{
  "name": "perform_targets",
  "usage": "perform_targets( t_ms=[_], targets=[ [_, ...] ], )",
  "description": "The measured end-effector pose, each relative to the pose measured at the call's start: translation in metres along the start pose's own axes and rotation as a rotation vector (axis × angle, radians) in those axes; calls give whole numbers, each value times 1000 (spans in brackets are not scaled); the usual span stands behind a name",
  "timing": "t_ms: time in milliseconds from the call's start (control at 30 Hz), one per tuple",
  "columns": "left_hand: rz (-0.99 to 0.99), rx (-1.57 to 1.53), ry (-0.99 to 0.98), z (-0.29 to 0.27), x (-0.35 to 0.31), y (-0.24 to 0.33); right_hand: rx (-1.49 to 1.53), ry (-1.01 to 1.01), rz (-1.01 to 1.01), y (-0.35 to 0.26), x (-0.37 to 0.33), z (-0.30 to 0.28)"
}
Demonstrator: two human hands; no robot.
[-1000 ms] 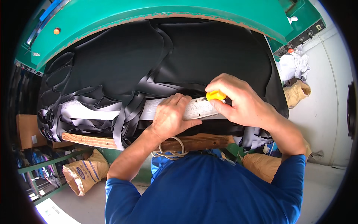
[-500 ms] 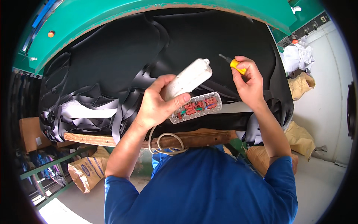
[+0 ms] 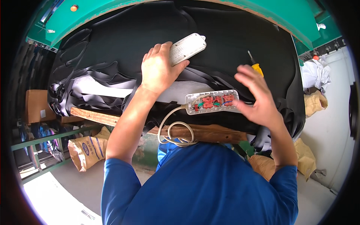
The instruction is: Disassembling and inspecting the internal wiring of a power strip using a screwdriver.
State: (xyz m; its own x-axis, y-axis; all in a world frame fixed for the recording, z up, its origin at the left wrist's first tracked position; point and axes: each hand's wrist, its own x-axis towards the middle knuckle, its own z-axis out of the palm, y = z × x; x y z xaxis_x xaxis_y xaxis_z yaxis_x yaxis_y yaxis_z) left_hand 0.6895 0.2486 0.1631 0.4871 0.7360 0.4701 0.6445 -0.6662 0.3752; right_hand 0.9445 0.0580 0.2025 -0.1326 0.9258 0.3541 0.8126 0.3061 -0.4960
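Observation:
My left hand (image 3: 157, 67) grips a white plastic power strip cover (image 3: 188, 48), its flat face with screw holes and small print upward. Closer to me lies the opened power strip half (image 3: 191, 110), showing red parts and green and blue wires. A pale cable (image 3: 162, 123) leaves its left end and coils near my body. My right hand (image 3: 258, 97) is open, fingers spread, by the strip's right end; its thumb overlaps that end, and I cannot tell whether they touch. Just beyond those fingers a yellow-handled screwdriver (image 3: 257, 69) lies on the black sheet material (image 3: 232, 37).
A wooden board (image 3: 221, 134) runs along the near edge. Green machine frame (image 3: 270, 18) arches across the far side. Black offcut strips (image 3: 107, 73) pile up at left. Paper sacks (image 3: 88, 148) and a cardboard box (image 3: 36, 107) stand around; white cloth (image 3: 317, 75) lies at right.
My right hand has let go of the screwdriver, which now lies on the black sheet. My left hand has moved the cover away from the opened half, and more of its inside shows.

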Motion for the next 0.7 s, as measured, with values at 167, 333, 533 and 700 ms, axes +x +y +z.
perform_targets(
  t_ms=[167, 333, 533, 700],
  targets=[
    [-2, 54, -17, 10, -2, -9, -24, -249, -69, -12, -1, 26],
    [36, 67, 41, 8, -4, -9, -34, -228, -70, -7, -3, 34],
    [158, -365, -18, -25, -34, 16, 89, -169, -54, -4, -1, 36],
    [106, -743, -343, -34, -80, 32, 52, -72, -151, -7, 7, 33]
  ],
)
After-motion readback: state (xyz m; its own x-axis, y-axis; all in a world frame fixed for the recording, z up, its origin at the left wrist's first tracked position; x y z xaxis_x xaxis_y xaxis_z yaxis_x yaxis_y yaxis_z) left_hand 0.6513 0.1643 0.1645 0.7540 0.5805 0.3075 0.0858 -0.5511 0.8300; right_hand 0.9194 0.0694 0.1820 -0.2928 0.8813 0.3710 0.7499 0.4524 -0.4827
